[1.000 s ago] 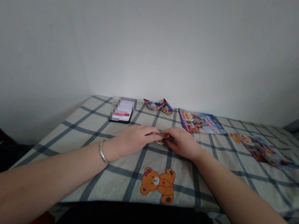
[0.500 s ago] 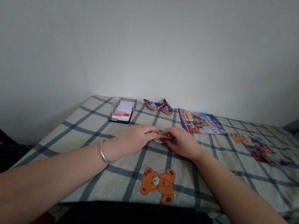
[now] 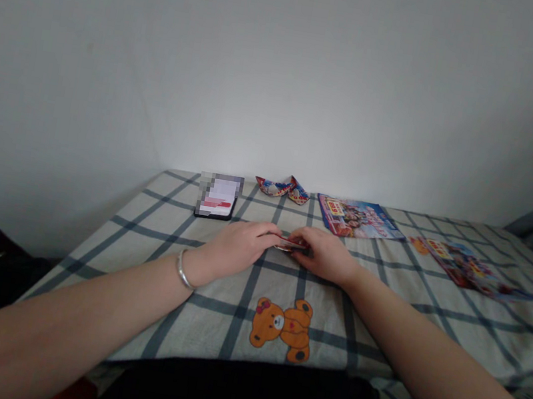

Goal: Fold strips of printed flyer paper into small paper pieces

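Between my two hands is a small folded piece of printed paper, low over the checked cloth. My left hand, with a silver bangle at the wrist, has its fingers closed on the paper's left end. At the right end my right hand pinches the same paper, its fingers curled and partly hiding it. Beyond the hands, near the wall, lie folded paper shapes in red, blue and white.
A phone with a lit screen lies at the back left. Two colourful printed sheets, one nearer and one farther right, rest on the checked tablecloth. A pale wall rises behind the table.
The folded paper has tilted slightly between my fingers, and less of its printed underside shows. Both hands stay in almost the same place.
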`<state>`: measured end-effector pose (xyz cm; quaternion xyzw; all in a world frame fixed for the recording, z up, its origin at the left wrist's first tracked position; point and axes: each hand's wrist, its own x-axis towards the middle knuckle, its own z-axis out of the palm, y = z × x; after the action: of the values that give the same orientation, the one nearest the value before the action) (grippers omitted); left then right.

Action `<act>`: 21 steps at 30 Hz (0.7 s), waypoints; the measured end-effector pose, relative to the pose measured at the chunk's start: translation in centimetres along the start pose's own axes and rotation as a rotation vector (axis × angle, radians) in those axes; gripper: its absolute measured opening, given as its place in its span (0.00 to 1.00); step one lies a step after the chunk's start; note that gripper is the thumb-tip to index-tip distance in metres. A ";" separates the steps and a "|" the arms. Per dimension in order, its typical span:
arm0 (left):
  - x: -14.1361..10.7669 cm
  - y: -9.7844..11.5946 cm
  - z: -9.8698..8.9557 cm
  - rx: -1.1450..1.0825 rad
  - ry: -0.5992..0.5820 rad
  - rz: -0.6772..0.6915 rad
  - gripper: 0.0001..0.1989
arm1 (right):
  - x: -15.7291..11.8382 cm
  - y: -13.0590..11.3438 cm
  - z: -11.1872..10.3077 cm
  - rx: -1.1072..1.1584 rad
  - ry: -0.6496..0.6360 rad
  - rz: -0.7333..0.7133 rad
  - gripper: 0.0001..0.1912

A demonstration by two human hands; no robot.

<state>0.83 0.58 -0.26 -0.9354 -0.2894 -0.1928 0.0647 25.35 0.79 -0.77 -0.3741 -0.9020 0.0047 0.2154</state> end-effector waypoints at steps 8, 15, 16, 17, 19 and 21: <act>-0.2 -0.3 0.6 -0.003 0.036 0.020 0.18 | 0.1 -0.2 -0.3 -0.001 -0.015 -0.009 0.11; -0.1 -0.2 0.7 0.015 0.042 0.016 0.17 | 0.1 -0.1 -0.4 -0.083 -0.040 -0.047 0.05; -0.1 -0.2 0.7 0.018 0.043 0.000 0.16 | 0.1 -0.1 -0.4 -0.103 -0.053 -0.038 0.07; -0.1 -0.1 0.7 0.017 0.042 -0.017 0.15 | 0.1 -0.1 -0.4 -0.122 -0.064 -0.028 0.09; -0.1 -0.1 0.7 0.014 0.038 -0.046 0.13 | 0.1 -0.1 -0.4 -0.149 -0.077 -0.021 0.11; 0.0 -0.1 0.6 0.031 0.037 -0.057 0.11 | 0.1 -0.1 -0.4 -0.162 -0.071 -0.030 0.11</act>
<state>0.95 0.83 -0.86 -0.9219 -0.3176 -0.2075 0.0791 25.44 0.71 -0.34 -0.3765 -0.9119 -0.0583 0.1523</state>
